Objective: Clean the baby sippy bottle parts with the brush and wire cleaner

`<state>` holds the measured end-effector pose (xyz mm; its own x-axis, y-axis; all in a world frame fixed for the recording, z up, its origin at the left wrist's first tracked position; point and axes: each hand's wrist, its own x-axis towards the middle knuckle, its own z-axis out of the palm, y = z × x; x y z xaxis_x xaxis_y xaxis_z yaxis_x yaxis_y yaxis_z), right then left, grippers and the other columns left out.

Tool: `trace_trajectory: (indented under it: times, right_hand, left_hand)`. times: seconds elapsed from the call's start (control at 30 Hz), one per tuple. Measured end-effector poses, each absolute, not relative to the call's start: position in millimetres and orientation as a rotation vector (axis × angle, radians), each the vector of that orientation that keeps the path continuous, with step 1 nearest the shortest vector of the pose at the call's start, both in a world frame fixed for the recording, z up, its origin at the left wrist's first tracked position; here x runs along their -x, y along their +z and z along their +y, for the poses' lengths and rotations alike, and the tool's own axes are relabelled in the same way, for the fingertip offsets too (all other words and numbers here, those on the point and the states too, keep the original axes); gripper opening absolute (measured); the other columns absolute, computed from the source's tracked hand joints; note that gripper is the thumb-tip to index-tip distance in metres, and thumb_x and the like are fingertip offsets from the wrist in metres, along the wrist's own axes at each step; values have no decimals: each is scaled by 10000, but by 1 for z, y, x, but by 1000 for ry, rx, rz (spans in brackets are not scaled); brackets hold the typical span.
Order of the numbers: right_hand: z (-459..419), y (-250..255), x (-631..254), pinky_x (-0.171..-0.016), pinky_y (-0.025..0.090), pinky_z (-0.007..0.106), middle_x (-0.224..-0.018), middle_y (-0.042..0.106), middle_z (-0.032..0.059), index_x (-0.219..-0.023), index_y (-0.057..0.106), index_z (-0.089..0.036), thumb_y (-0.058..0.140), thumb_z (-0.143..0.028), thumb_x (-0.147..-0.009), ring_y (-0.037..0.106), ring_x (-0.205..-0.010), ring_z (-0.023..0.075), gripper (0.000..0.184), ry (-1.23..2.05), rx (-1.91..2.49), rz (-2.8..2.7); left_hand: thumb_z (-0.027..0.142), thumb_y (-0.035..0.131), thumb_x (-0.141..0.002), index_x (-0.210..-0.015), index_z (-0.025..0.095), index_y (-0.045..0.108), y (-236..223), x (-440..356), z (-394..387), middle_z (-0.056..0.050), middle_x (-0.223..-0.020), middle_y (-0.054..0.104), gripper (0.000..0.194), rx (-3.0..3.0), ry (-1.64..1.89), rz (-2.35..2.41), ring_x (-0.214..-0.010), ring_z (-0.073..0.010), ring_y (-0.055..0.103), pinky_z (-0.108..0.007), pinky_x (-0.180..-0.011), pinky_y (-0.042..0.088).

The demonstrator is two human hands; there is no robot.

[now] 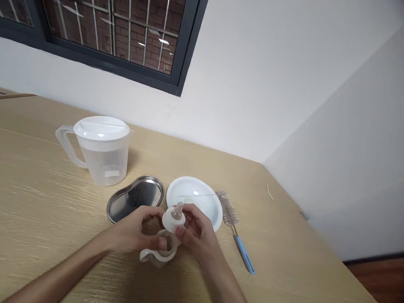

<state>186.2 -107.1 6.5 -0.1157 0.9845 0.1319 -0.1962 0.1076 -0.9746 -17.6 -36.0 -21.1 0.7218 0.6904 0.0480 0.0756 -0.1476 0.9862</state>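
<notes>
My left hand (141, 232) is closed around the rim of a small baby bottle (161, 259) with white curved handles. The bottle's mouth is uncovered and faces up toward me. Between the fingers of my right hand (199, 231) is a bottle nipple (175, 216), clear at the tip and set in a white collar. It sits just above the bottle's opening, apart from it as far as I can see. Right behind my hands stands a white bowl (216, 210), partly covered by the right one. A kidney-shaped steel tray (136, 200) lies beyond my left hand.
A lidded, translucent pitcher (104, 152) stands at the back left, seemingly with liquid inside. Right of the bowl lies a bottle brush (241, 250) with a blue handle; a thin wire crosses the bowl. The wooden table (294, 261) meets a white wall under a barred window (126, 29).
</notes>
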Motion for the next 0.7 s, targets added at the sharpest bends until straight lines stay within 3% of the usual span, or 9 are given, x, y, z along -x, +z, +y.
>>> trace_trajectory:
  times: [0.2,0.4,0.6,0.7]
  right_hand:
    - [-106,10,-186,-849,500,248,-1030,687,28,-1072,676,-231,808,-360,-807,636,-961,144,322,1291,887,-1152]
    - [-103,5,-188,-832,519,248,-1008,726,26,-1066,700,-239,845,-336,-767,672,-938,149,346,1265,875,-1146]
    - [-106,5,-186,-804,538,283,-998,748,42,-1036,732,-245,833,-378,-775,686,-932,181,310,1286,904,-1139]
    - [-108,4,-185,-738,529,272,-964,746,53,-1018,748,-228,810,-421,-792,680,-885,180,304,1303,945,-1082]
  left_hand:
    - [373,782,-800,-1024,171,733,-10,6,-39,-83,-989,744,306,-1498,569,534,-940,-234,679,-350,-850,541]
    - [377,762,-829,-1041,154,755,-8,5,-41,-87,-952,737,308,-1479,618,530,-880,-221,671,-348,-818,543]
    - [356,776,-822,-802,151,780,-10,5,-41,-55,-845,701,206,-1547,662,523,-816,-188,648,-282,-723,522]
    - [334,769,-835,-811,170,805,-10,4,-42,-66,-916,708,170,-1549,664,517,-839,-181,655,-259,-711,512]
